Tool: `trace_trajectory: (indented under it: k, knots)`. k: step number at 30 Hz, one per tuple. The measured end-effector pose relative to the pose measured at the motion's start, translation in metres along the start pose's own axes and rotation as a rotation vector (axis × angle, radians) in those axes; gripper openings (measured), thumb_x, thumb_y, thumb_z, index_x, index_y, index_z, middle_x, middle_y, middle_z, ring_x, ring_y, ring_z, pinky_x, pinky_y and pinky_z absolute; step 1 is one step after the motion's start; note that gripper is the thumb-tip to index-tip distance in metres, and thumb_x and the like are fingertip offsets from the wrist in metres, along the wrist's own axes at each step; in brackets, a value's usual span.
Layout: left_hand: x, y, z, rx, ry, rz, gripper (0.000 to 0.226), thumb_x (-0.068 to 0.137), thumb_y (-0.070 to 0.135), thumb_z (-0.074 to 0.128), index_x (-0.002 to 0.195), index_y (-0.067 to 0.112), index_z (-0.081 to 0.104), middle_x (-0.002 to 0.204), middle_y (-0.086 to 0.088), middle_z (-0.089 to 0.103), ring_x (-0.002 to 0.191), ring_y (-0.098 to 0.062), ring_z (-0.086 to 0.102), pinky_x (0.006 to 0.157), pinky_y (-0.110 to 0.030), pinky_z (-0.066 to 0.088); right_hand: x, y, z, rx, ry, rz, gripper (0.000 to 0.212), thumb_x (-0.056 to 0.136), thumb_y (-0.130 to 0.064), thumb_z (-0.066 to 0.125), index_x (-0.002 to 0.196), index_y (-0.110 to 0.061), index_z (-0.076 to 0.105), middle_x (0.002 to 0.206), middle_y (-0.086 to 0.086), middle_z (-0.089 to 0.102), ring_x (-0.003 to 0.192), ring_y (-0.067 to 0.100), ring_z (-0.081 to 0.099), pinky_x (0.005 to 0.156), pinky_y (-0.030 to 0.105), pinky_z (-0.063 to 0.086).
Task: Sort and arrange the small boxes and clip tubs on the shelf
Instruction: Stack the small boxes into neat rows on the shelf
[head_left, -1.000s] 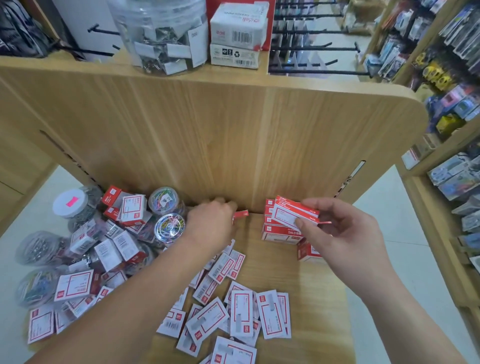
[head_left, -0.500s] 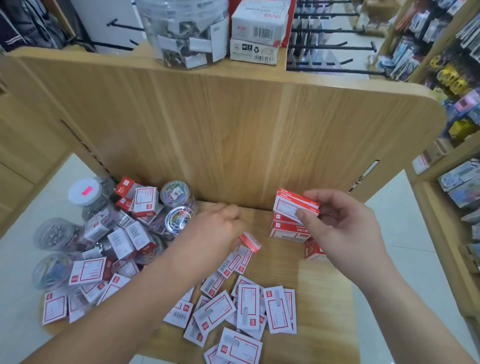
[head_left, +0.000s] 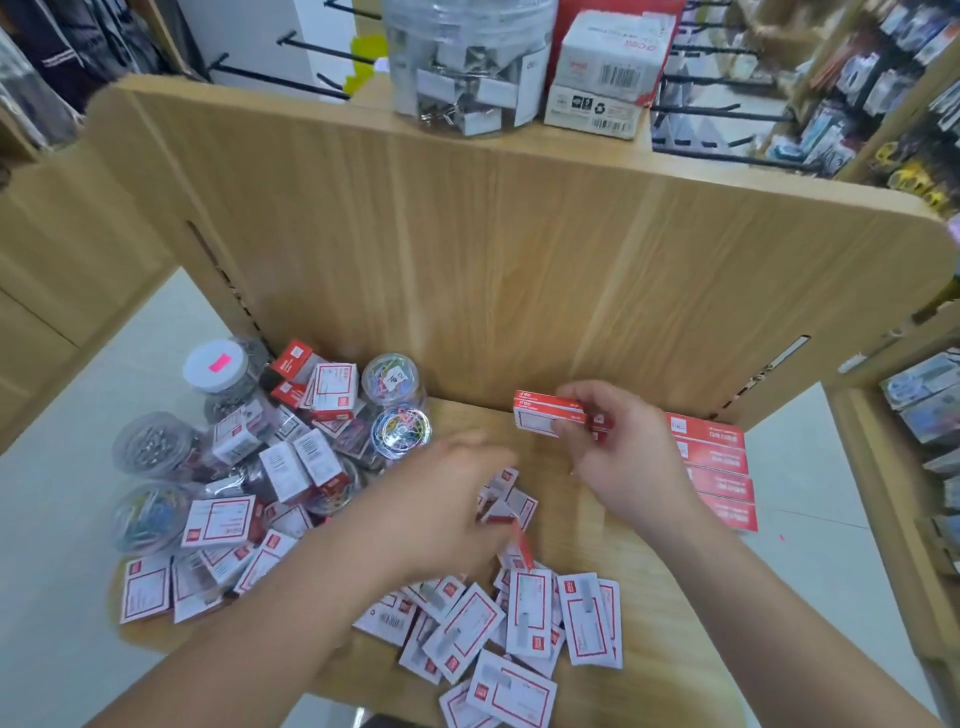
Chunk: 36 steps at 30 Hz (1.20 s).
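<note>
So, right hand (head_left: 623, 457): pinches the held box (head_left: 545, 420) by its right end, centre-right of frame, lifted clear of the shelf board (head_left: 613, 561), long side roughly level.
Right hand pose: back of hand to camera, fingers curled forward, forearm enters from lower right.
Why held so: probably the end grip keeps the box lined up to join the red row (head_left: 714, 467), which lies just right of the hand against the back panel (head_left: 519, 260).
Left hand (head_left: 452, 499): blurred, palm down over the box pile at centre; can't tell if it grasps one or is released.
Loose boxes (head_left: 524, 618): flat, overlapping, lower centre; unsorted, I'd judge.
Clip tubs (head_left: 400, 434): clustered at left, mixed with more small boxes.
Top of frame: big jar (head_left: 467, 62) and white carton (head_left: 608, 67) on the upper ledge.
</note>
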<state>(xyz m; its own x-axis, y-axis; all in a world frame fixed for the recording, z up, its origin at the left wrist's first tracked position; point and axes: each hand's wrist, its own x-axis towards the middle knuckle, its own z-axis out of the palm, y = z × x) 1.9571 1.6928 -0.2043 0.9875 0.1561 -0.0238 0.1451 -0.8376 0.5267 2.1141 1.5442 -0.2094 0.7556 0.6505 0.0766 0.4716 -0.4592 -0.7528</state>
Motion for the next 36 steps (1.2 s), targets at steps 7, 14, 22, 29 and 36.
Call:
trace_trajectory:
  k: [7,14,22,29,36]
  knots:
    - [0.054,0.011,-0.011,-0.229,0.231,-0.101,0.045,0.090,0.023,0.074,0.134,0.024,0.066,0.114,0.007,0.068,0.090,-0.012,0.063,0.085,-0.031,0.053,-0.003,-0.004,-0.024,0.406,-0.049,0.170,0.022,0.088,-0.002,0.076,0.103,-0.018,0.074,0.086,0.000,0.078,0.077,0.015,0.072,0.068,0.034,0.060]
    - [0.068,-0.008,-0.007,-0.249,0.138,-0.215,0.016,0.089,0.021,0.073,0.103,0.028,0.071,0.082,0.008,0.072,0.079,-0.015,0.066,0.073,-0.037,0.056,-0.005,0.008,-0.041,0.369,0.056,0.173,0.035,0.091,-0.006,0.074,0.123,-0.019,0.069,0.107,-0.008,0.075,0.094,-0.002,0.071,0.081,0.015,0.056]
    - [0.096,-0.017,0.039,0.102,0.136,-0.213,0.013,0.086,0.012,0.065,0.096,0.021,0.066,0.090,-0.002,0.068,0.089,-0.032,0.064,0.071,-0.044,0.054,-0.037,0.006,-0.050,0.389,0.166,0.075,0.014,0.093,-0.008,0.070,0.096,-0.020,0.078,0.085,-0.016,0.077,0.080,0.002,0.071,0.070,0.011,0.050]
    - [0.088,-0.021,0.061,-0.019,0.307,-0.261,0.031,0.085,0.021,0.073,0.103,0.028,0.049,0.080,-0.003,0.071,0.077,-0.033,0.070,0.067,-0.045,0.056,-0.056,0.008,-0.044,0.389,0.180,0.060,0.022,0.090,-0.004,0.073,0.091,-0.026,0.077,0.084,-0.017,0.076,0.079,0.005,0.070,0.069,0.009,0.048]
    - [0.094,-0.018,0.060,0.061,0.284,-0.259,0.022,0.093,0.026,0.063,0.101,0.029,0.043,0.078,-0.004,0.070,0.076,-0.038,0.067,0.064,-0.045,0.053,-0.063,0.010,-0.039,0.343,0.157,0.054,0.029,0.091,-0.005,0.074,0.088,-0.033,0.075,0.082,-0.024,0.074,0.073,0.001,0.067,0.066,0.008,0.046]
